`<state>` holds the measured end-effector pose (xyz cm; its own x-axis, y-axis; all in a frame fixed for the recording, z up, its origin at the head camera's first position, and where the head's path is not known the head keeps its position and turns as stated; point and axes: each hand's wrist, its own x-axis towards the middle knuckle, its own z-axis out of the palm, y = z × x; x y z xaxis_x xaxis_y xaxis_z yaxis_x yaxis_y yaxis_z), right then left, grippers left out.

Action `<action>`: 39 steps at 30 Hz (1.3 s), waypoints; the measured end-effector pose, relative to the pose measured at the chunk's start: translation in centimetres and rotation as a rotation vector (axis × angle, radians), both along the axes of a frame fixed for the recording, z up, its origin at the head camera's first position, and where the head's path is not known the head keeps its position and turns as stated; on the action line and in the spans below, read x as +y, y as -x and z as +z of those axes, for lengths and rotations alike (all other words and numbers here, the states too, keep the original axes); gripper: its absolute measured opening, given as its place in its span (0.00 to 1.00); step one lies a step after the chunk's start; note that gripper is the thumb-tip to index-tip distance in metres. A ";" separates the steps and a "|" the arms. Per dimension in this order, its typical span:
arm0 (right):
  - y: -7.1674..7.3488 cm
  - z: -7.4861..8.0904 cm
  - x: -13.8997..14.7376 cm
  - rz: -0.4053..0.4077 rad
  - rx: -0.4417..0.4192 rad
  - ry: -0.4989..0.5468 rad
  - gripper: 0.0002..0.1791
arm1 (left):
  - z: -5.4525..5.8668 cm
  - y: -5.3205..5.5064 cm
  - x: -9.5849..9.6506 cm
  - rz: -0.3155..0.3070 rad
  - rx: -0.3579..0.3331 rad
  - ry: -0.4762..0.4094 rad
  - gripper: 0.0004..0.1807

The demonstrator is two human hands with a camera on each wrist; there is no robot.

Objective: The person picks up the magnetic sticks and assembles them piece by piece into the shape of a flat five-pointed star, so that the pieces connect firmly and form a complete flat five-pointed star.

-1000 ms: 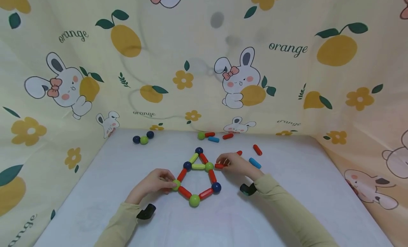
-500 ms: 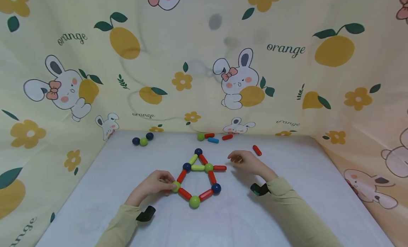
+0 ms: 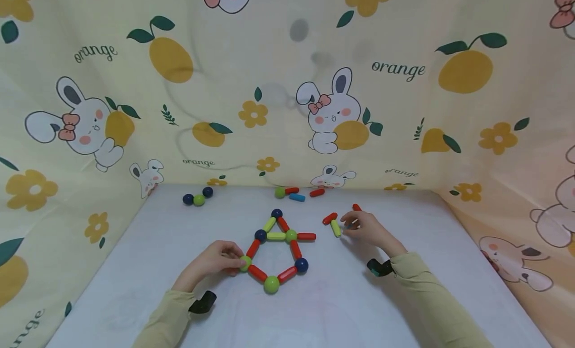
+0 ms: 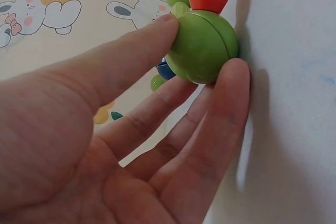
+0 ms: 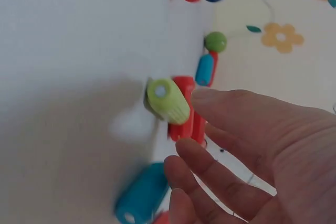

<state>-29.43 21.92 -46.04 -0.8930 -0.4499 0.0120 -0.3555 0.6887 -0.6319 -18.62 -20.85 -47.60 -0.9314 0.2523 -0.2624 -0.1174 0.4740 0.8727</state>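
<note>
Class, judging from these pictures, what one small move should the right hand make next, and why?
Probably pinch the yellow-green rod lying off the frame: the right hand is open and holding nothing beside it, and the left hand pinches the frame's green ball, likely steadying it.

A small screened-off nook, the room beyond it hidden

Cream cloth (image 3: 251,53) printed with rabbits (image 3: 324,142), oranges (image 3: 170,61), flowers (image 3: 253,114) and the word "orange" (image 3: 398,68) hangs behind and along both sides of a white tabletop (image 3: 337,308), where toy balls (image 3: 271,284) and rods (image 3: 307,236) lie; whether a home or a studio stands behind the cloth cannot be told.
</note>
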 end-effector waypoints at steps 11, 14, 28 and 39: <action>-0.3 -1.1 -2.5 -0.120 -0.042 -0.091 0.19 | 0.0 0.0 0.2 -0.011 -0.005 -0.018 0.15; -0.3 -1.2 -2.5 -0.115 -0.031 -0.100 0.17 | 0.0 0.0 0.2 -0.010 -0.008 -0.020 0.15; 0.1 -1.3 -0.6 0.051 0.027 -0.103 0.15 | 0.0 0.2 0.0 -0.017 -0.022 -0.041 0.14; -2.2 -0.1 -2.8 0.280 0.034 -0.031 0.16 | 0.2 0.0 0.0 -0.010 -0.021 -0.016 0.15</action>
<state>-27.20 19.14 -46.12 -0.7334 -0.6795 0.0224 -0.5552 0.5796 -0.5964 -18.62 -20.83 -47.38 -0.9232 0.2659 -0.2775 -0.1308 0.4615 0.8774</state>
